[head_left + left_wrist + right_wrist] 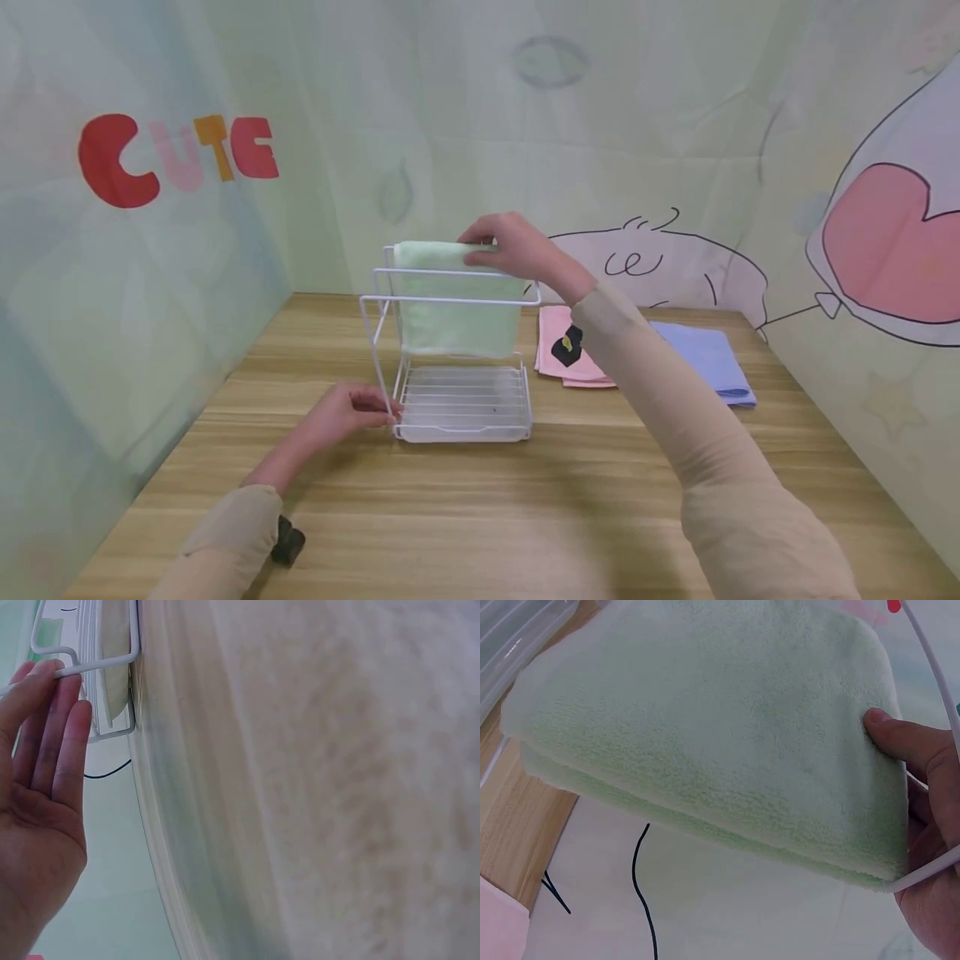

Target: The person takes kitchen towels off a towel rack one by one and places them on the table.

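A white wire rack [450,299] with several top bars stands on the wooden table. Over its rearmost bar hangs a folded pale green towel [457,321], whose fluffy layers fill much of the right wrist view. My right hand [513,246] pinches this towel [705,735] at its top fold, toward the right end, thumb on one face and fingers behind. Low at the rack's front left corner, my left hand [345,414] holds the wire between thumb and fingertips. In the left wrist view the same hand [45,780] has its thumb against the white wire [101,664].
A clear tray [465,404] lies in the rack's base. Right of the rack are a folded pink towel [555,358], partly behind the right forearm, and a folded blue towel [701,358]. Printed curtains [420,100] enclose the wooden table [450,517] at the back and sides.
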Demonstrator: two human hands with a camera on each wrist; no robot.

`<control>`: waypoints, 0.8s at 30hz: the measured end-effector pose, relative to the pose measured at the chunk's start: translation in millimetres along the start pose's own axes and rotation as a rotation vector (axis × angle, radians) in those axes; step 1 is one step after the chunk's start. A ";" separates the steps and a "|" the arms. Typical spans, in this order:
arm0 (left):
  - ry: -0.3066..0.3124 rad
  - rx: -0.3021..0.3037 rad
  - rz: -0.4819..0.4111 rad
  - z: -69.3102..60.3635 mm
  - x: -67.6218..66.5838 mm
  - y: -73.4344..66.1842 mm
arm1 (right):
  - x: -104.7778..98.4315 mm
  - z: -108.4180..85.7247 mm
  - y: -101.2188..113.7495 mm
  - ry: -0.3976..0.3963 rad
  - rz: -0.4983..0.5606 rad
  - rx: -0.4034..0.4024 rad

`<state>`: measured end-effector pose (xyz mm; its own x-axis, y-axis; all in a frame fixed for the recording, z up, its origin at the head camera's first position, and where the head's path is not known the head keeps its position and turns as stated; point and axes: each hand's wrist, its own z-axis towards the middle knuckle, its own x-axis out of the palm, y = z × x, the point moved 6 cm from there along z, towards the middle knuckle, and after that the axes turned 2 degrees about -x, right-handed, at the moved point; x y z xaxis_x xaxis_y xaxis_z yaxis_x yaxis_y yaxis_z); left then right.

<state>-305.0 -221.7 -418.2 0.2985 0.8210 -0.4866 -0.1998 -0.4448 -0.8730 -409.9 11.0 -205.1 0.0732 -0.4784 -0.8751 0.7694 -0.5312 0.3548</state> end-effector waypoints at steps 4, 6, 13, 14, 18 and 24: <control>-0.004 -0.001 0.021 0.9 -1.5 0.6 | -1.8 0.4 1.6 -0.023 -0.025 -0.016; -0.003 0.002 0.027 1.1 -1.7 0.4 | -2.4 0.4 2.3 -0.038 -0.039 -0.031; -0.002 0.007 0.026 0.2 -0.7 -0.1 | -4.8 -1.6 9.3 -0.089 -0.146 -0.083; -0.003 0.007 0.024 0.0 -0.6 0.1 | -4.9 -2.0 10.0 -0.093 -0.161 -0.088; 0.000 0.001 0.022 0.0 0.0 0.5 | -5.1 -3.0 11.1 -0.111 -0.194 -0.109; -0.006 -0.005 0.025 0.8 -0.8 0.5 | -7.2 -3.7 12.7 -0.137 -0.193 -0.128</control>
<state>-306.1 -222.3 -418.3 0.2883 0.8116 -0.5081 -0.2027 -0.4669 -0.8608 -398.2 10.3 -195.5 -0.1626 -0.4717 -0.8666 0.8356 -0.5330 0.1333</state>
